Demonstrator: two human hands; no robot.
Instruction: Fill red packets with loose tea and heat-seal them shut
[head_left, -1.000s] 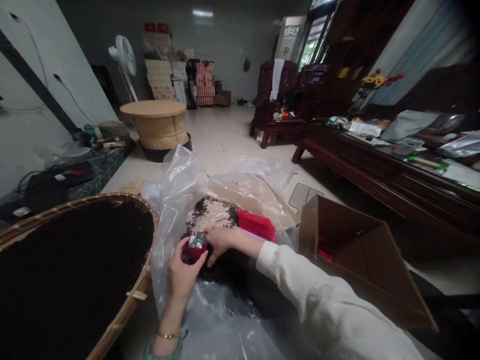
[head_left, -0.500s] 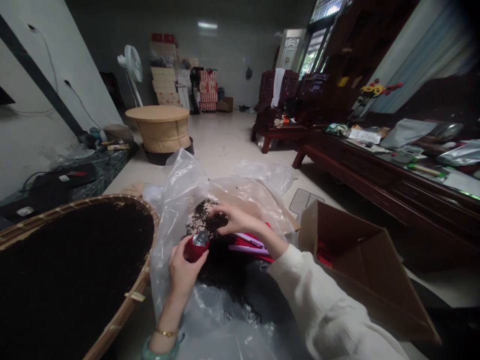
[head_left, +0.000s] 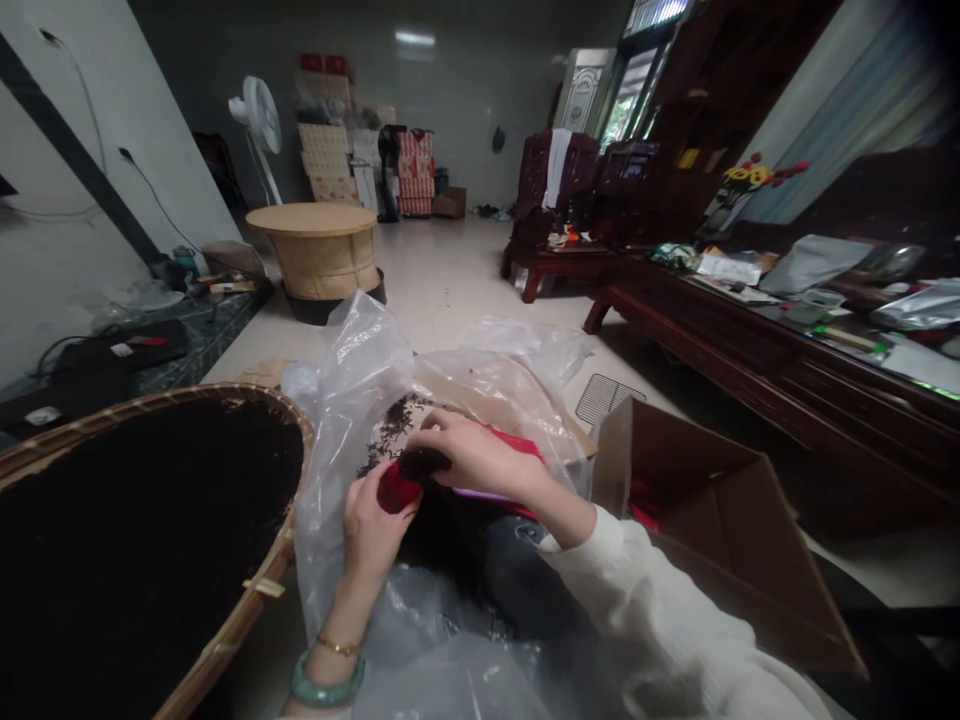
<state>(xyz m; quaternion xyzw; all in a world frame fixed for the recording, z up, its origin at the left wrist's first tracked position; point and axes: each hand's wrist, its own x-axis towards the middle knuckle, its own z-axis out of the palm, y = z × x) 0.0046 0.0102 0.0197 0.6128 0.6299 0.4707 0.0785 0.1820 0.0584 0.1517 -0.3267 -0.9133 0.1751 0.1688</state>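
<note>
My left hand [head_left: 375, 515] is wrapped round a small red packet [head_left: 397, 490], its mouth turned up. Over that mouth my right hand [head_left: 465, 455] is closed on a clump of dark tea leaves [head_left: 421, 462], which touches or nearly touches the packet's opening. Both hands are above a clear plastic bag [head_left: 330, 440] that lines a box. Loose dark leaves [head_left: 397, 420] lie in it. Red packets [head_left: 517, 440] and a pale purple strip [head_left: 480, 494] lie partly hidden under my right forearm.
On the left is a round bamboo tray [head_left: 289, 545] full of dark leaves. An open cardboard box [head_left: 720, 540] with something red inside stands on the right. Beyond are a wire rack [head_left: 600, 397], a round woven stand [head_left: 322, 255] and a long wooden table [head_left: 705, 340].
My right hand has moved left and slightly down, bringing its clump of leaves onto the packet's mouth. My left hand still holds the packet in nearly the same place.
</note>
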